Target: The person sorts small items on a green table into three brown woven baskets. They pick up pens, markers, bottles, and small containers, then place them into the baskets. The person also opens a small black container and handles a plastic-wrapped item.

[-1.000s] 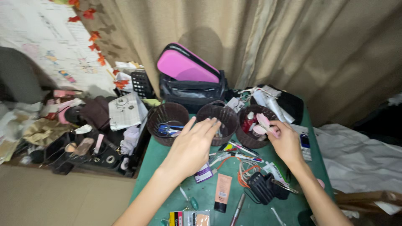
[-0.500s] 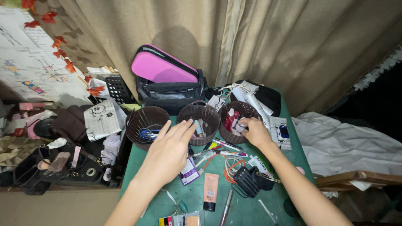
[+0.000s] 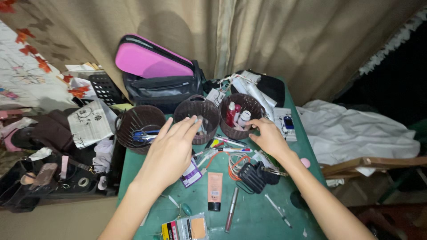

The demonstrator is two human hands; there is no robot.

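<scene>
Sorting small items into baskets: left hand hovers with fingers spread, empty, at the middle basket; right hand, fingers curled, touches the right basket near the desk's far edge

A cluttered home room: beige curtain, green table strewn with cosmetics, bags piled on the floor.

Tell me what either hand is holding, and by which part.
Nothing clearly. The left hand hovers flat by the middle basket; the right hand rests its fingers at the right basket rim.
</scene>
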